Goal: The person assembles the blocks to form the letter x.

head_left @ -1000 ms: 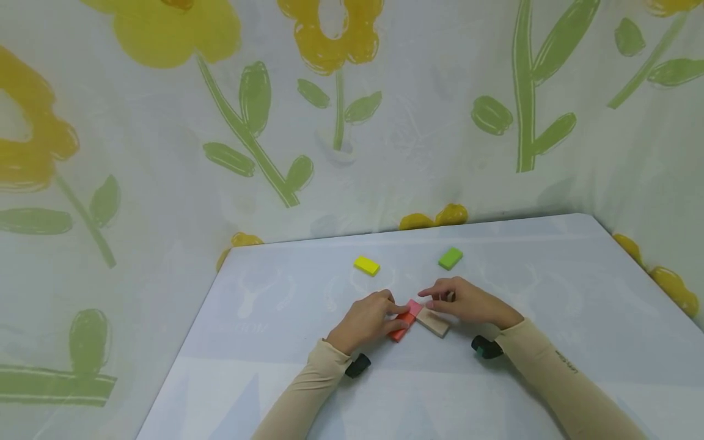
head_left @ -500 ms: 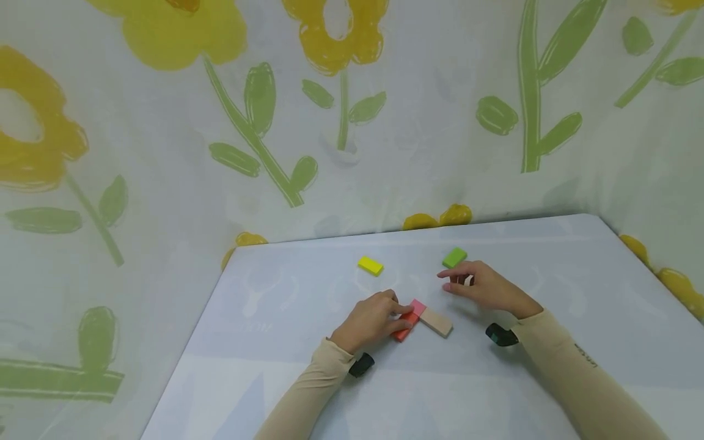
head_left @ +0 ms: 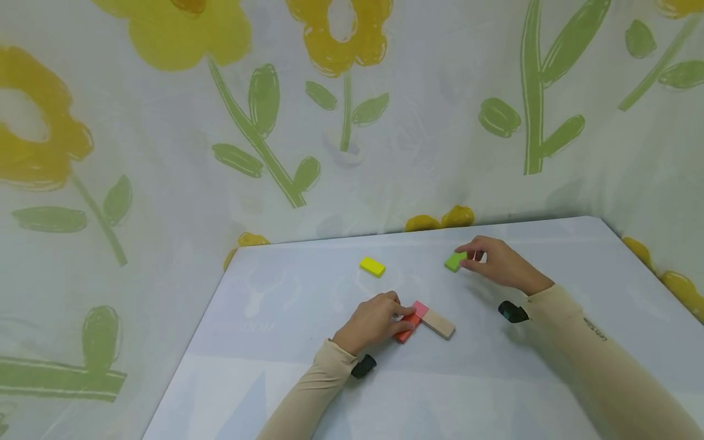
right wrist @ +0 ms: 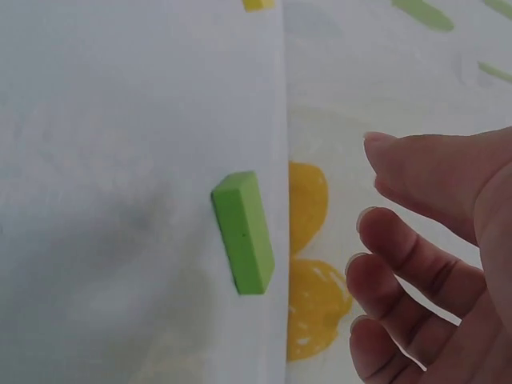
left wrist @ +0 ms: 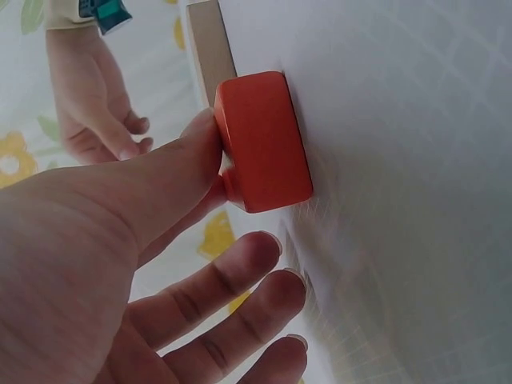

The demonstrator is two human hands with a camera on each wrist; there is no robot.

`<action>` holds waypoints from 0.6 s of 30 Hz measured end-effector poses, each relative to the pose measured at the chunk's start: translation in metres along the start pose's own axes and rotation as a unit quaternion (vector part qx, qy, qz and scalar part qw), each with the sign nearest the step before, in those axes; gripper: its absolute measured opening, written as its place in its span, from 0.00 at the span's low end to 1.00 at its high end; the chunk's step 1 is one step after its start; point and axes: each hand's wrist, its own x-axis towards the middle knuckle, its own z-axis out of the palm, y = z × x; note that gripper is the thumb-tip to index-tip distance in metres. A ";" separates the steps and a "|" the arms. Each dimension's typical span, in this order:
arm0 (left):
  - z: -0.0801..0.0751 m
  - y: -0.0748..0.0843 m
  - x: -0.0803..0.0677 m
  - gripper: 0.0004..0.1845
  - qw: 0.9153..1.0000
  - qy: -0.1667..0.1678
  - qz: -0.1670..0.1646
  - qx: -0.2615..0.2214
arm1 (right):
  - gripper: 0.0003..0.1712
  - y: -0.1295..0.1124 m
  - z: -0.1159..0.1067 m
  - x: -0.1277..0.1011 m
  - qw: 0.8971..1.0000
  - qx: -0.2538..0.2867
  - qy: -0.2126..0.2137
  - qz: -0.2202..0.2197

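The green block [head_left: 454,261], a small matte rectangular slab with squared edges, lies flat toward the far side of the counter [head_left: 286,342], and the right hand [head_left: 497,264] hovers just beside it; in the right wrist view its fingers [right wrist: 400,248] are loosely bent and released, not yet touching the block [right wrist: 243,232]. Nearer the person, the left hand [head_left: 374,321] rests its thumb against the end of an orange block [left wrist: 264,140] with rounded corners and a smooth painted face, the other fingers [left wrist: 240,288] relaxed and spread. A pink block [head_left: 420,307] and a bare wooden block [head_left: 438,323] sit touching that orange piece. A yellow block [head_left: 372,266] lies apart, farther back on the smooth pale counter.
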 end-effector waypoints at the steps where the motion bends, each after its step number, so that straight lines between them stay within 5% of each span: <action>1: 0.000 0.000 0.000 0.23 1.000 0.000 0.000 -0.001 | 0.20 0.001 -0.001 0.001 1.000 -0.004 0.001 0.001; 18: 0.000 0.001 0.000 0.23 1.000 0.006 0.005 0.009 | 0.24 0.020 -0.006 0.020 0.997 -0.078 -0.012 -0.002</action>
